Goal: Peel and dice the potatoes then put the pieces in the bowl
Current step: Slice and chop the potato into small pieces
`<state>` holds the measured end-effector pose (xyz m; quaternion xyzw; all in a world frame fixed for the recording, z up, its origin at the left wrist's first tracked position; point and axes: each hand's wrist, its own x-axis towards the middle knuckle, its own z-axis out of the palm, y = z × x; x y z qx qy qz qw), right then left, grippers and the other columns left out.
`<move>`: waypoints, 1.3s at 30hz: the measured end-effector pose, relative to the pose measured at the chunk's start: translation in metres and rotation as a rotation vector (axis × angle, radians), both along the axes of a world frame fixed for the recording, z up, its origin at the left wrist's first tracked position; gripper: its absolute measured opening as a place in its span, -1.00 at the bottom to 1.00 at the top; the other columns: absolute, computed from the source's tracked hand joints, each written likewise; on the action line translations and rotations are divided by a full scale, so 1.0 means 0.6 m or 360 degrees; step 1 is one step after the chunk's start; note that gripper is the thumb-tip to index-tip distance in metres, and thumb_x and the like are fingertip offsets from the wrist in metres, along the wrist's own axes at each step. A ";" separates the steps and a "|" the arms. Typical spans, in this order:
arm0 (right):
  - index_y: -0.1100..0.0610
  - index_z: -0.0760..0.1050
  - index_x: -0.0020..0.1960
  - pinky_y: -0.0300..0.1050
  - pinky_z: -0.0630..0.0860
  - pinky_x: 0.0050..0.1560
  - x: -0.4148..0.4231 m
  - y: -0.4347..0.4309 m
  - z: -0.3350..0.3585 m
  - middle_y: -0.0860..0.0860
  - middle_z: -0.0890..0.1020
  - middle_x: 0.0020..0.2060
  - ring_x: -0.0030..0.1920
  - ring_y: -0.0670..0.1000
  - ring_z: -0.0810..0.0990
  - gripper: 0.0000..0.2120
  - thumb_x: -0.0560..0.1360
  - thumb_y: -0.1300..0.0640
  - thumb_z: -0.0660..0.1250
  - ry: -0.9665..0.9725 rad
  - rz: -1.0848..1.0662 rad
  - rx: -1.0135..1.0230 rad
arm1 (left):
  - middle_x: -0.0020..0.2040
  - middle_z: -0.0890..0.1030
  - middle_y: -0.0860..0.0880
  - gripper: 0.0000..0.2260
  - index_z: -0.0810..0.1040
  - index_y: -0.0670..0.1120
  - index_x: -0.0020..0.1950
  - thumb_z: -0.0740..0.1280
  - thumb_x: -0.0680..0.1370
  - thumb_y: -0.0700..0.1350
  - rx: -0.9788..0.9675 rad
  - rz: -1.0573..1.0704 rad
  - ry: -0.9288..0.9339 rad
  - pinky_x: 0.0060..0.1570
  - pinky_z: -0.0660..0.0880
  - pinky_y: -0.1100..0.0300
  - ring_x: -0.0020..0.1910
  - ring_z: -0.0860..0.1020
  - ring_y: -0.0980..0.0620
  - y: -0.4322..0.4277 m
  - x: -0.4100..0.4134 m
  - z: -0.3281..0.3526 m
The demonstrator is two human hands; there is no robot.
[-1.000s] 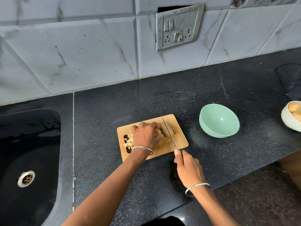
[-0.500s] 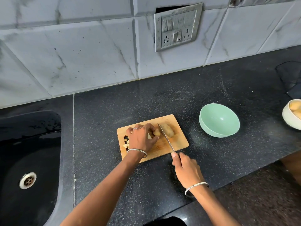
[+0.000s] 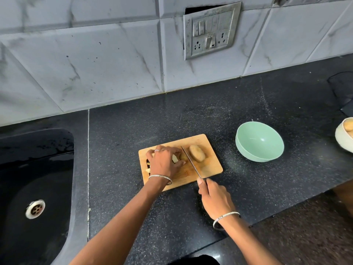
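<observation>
A small wooden cutting board [image 3: 210, 169] lies on the black counter. My left hand [image 3: 164, 161] holds a potato piece [image 3: 183, 156] down on the board, fingers curled over it. My right hand [image 3: 214, 197] grips the handle of a knife [image 3: 191, 162] whose blade crosses the board just right of that piece. A potato half [image 3: 197, 153] lies to the right of the blade. A few diced bits [image 3: 148, 170] show at the board's left end, mostly hidden by my left hand. The mint green bowl [image 3: 259, 141] stands empty to the right.
A black sink [image 3: 34, 188] with a metal drain lies at the left. A white bowl [image 3: 343, 136] holding potatoes sits at the right edge. A switch plate [image 3: 210, 29] hangs on the tiled wall. The counter's front edge runs just below my right wrist.
My left hand slid left along the board, uncovering the potato half. The knife blade shifted left with it and now separates the held piece from that half.
</observation>
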<state>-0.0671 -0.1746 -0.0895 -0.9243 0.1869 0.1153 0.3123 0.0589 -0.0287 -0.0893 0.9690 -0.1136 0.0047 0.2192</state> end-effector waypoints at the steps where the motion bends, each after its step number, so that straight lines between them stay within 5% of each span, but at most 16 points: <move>1: 0.01 0.46 -0.04 0.07 0.48 0.01 0.001 0.002 0.001 0.00 0.65 -0.07 -0.02 0.17 0.59 -0.55 0.61 -0.24 -0.08 0.0009 0.0007 0.0005 | 0.01 0.62 0.19 -0.68 0.60 0.17 0.08 0.45 0.38 0.23 -0.0005 0.0007 0.0000 0.08 0.15 0.04 0.16 0.43 0.06 -0.001 0.000 -0.002; 18: 0.06 0.39 0.11 0.00 0.36 -0.18 -0.004 0.046 0.024 0.13 0.60 0.01 0.06 0.25 0.59 -0.61 0.65 -0.16 -0.09 0.0041 -0.0005 -0.0276 | 0.01 0.60 0.18 -0.78 0.62 0.17 -0.07 0.49 0.35 0.20 -0.0021 0.0053 0.0103 0.09 0.10 0.02 0.17 0.39 0.03 -0.004 0.006 0.009; 27: 0.05 0.40 -0.08 0.00 0.39 -0.14 0.013 0.015 0.009 0.10 0.61 -0.13 -0.02 0.20 0.57 -0.62 0.66 -0.13 -0.06 0.0055 0.0019 0.0000 | -0.01 0.63 0.17 -0.78 0.63 0.15 -0.11 0.52 0.32 0.17 0.0023 0.0083 0.0100 0.09 0.15 -0.01 0.16 0.41 0.03 -0.010 0.009 0.015; 39: 0.09 0.47 -0.03 0.03 0.45 -0.01 0.008 0.012 0.003 0.05 0.64 -0.09 -0.02 0.15 0.58 -0.56 0.65 -0.14 -0.08 -0.0014 -0.0008 0.0078 | -0.09 0.63 0.22 -0.68 0.61 0.15 0.00 0.53 0.30 0.18 -0.0064 0.0071 0.0113 0.11 0.17 -0.02 0.15 0.44 0.06 -0.008 0.009 0.011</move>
